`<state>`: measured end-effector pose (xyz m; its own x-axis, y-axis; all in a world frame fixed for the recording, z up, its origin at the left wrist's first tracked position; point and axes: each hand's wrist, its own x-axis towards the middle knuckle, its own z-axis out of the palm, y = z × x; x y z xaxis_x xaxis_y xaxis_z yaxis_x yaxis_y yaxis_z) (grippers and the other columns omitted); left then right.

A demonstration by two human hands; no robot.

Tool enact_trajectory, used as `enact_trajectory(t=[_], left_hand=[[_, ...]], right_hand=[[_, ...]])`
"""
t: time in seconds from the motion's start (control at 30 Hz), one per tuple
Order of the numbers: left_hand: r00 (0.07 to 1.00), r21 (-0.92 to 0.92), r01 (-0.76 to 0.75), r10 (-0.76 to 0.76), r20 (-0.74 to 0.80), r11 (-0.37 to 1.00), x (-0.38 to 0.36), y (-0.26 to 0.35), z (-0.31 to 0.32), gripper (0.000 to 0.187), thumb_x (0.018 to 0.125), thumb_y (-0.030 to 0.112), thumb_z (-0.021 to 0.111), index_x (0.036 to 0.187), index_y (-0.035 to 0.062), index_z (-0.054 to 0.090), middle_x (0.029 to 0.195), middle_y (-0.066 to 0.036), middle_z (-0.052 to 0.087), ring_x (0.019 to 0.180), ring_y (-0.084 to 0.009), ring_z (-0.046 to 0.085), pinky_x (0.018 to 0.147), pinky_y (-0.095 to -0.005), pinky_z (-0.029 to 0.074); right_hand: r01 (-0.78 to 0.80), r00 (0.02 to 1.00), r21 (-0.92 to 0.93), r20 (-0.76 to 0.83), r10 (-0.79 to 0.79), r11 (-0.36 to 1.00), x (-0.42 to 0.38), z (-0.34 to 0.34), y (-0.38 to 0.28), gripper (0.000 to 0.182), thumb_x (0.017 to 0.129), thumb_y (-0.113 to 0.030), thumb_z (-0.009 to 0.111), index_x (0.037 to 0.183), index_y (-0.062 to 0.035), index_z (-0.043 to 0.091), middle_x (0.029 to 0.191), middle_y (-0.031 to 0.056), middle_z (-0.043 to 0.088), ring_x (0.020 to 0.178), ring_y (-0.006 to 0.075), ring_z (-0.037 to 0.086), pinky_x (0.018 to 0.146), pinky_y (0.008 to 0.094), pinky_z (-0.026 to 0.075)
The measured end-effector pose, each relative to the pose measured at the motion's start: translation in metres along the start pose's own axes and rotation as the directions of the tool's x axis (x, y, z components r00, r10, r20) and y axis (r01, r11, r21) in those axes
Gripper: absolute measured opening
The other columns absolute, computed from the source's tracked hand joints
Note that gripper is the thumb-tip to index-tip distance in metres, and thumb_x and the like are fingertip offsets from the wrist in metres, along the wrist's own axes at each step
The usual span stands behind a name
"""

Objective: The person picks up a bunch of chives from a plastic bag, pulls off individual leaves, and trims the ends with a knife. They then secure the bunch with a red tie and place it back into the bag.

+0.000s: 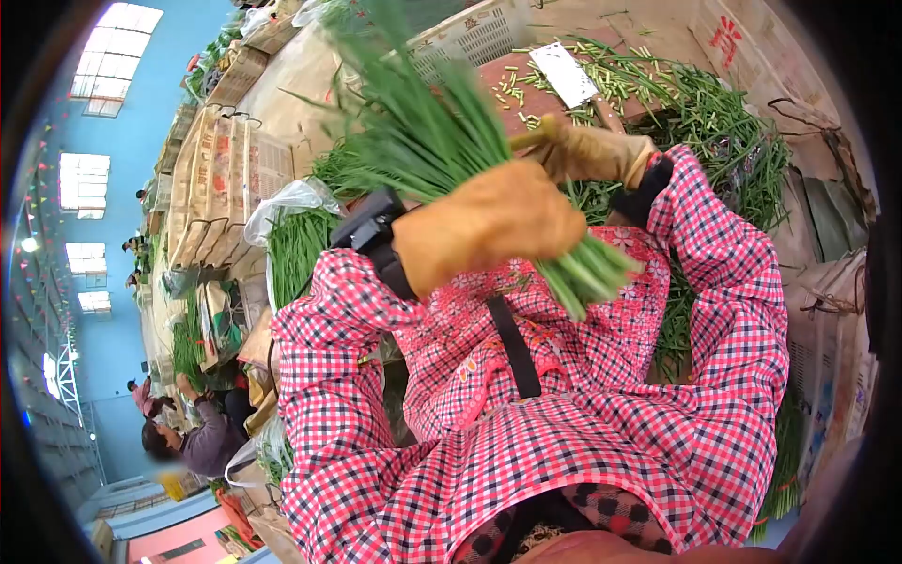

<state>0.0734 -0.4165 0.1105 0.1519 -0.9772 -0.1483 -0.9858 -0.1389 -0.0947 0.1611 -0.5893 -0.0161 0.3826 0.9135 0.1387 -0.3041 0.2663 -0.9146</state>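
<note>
My left hand (pixel 489 226), in a tan glove, is closed round a large bunch of long green stalks (pixel 432 122). The leafy end points up and left, blurred by motion, and the pale cut ends point down and right. Just behind it, my right hand (pixel 601 155), also gloved, has its fingers bent round something yellowish and thin that I cannot make out. Beyond the hands, a flat white rectangular piece (pixel 564 75) lies on a reddish-brown board (pixel 503 94) among short cut stalk pieces (pixel 615 75).
Loose green stalks (pixel 733 132) are heaped at the right. A plastic bag (pixel 291 202) of stalks stands at the left, near stacked crates (pixel 235 179). A pale crate (pixel 479 38) borders the board. Another person (pixel 211 437) is at the lower left, apart from my hands.
</note>
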Motion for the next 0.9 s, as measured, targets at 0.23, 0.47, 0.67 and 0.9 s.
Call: enact_trajectory(t=[0.23, 0.47, 0.67, 0.9], left_hand=[[0.936, -0.097, -0.292, 0.263, -0.232, 0.952, 0.0, 0.067, 0.078, 0.01, 0.074, 0.016, 0.063, 0.072, 0.0069, 0.06, 0.066, -0.007, 0.06, 0.063, -0.0236, 0.063, 0.063, -0.0361, 0.051], [0.983, 0.22, -0.146, 0.167, -0.078, 0.965, 0.003, 0.082, 0.06, 0.02, 0.078, 0.018, 0.057, 0.09, 0.0034, 0.062, 0.086, -0.01, 0.063, 0.086, -0.0244, 0.063, 0.092, -0.0411, 0.047], [0.888, -0.263, -0.022, -0.102, -0.449, 0.964, -0.033, 0.038, -0.003, 0.046, 0.07, 0.006, 0.067, 0.116, 0.0024, 0.063, 0.117, -0.017, 0.064, 0.115, -0.0282, 0.06, 0.109, -0.0447, 0.039], [0.385, -0.737, 0.193, -0.741, -0.55, 0.648, 0.013, -0.088, 0.02, 0.088, 0.061, 0.017, 0.088, 0.134, -0.0052, 0.045, 0.129, -0.022, 0.055, 0.12, -0.0315, 0.056, 0.103, -0.0369, 0.044]], right_hand=[[0.147, 0.983, 0.142, 0.089, -0.16, 0.979, 0.022, 0.089, 0.013, 0.08, 0.089, -0.065, 0.053, 0.137, -0.001, 0.049, 0.136, 0.0137, 0.058, 0.122, 0.0235, 0.056, 0.112, 0.042, 0.036], [0.267, 0.923, -0.382, -0.163, -0.349, 0.885, 0.026, 0.093, 0.006, 0.036, 0.086, -0.019, 0.072, 0.116, -0.0012, 0.062, 0.1, 0.0109, 0.07, 0.091, 0.0185, 0.068, 0.079, 0.033, 0.054], [0.142, 0.717, -0.37, -0.601, -0.353, 0.918, 0.012, 0.06, -0.077, 0.031, 0.082, -0.016, 0.076, 0.106, 0.0009, 0.067, 0.086, 0.0084, 0.071, 0.078, 0.0158, 0.068, 0.074, 0.03, 0.055], [0.342, 0.523, -0.749, -0.35, -0.777, 0.568, 0.029, 0.029, -0.134, 0.028, 0.079, -0.017, 0.082, 0.1, -0.0016, 0.071, 0.088, 0.0059, 0.073, 0.077, 0.0124, 0.066, 0.073, 0.0274, 0.055]])
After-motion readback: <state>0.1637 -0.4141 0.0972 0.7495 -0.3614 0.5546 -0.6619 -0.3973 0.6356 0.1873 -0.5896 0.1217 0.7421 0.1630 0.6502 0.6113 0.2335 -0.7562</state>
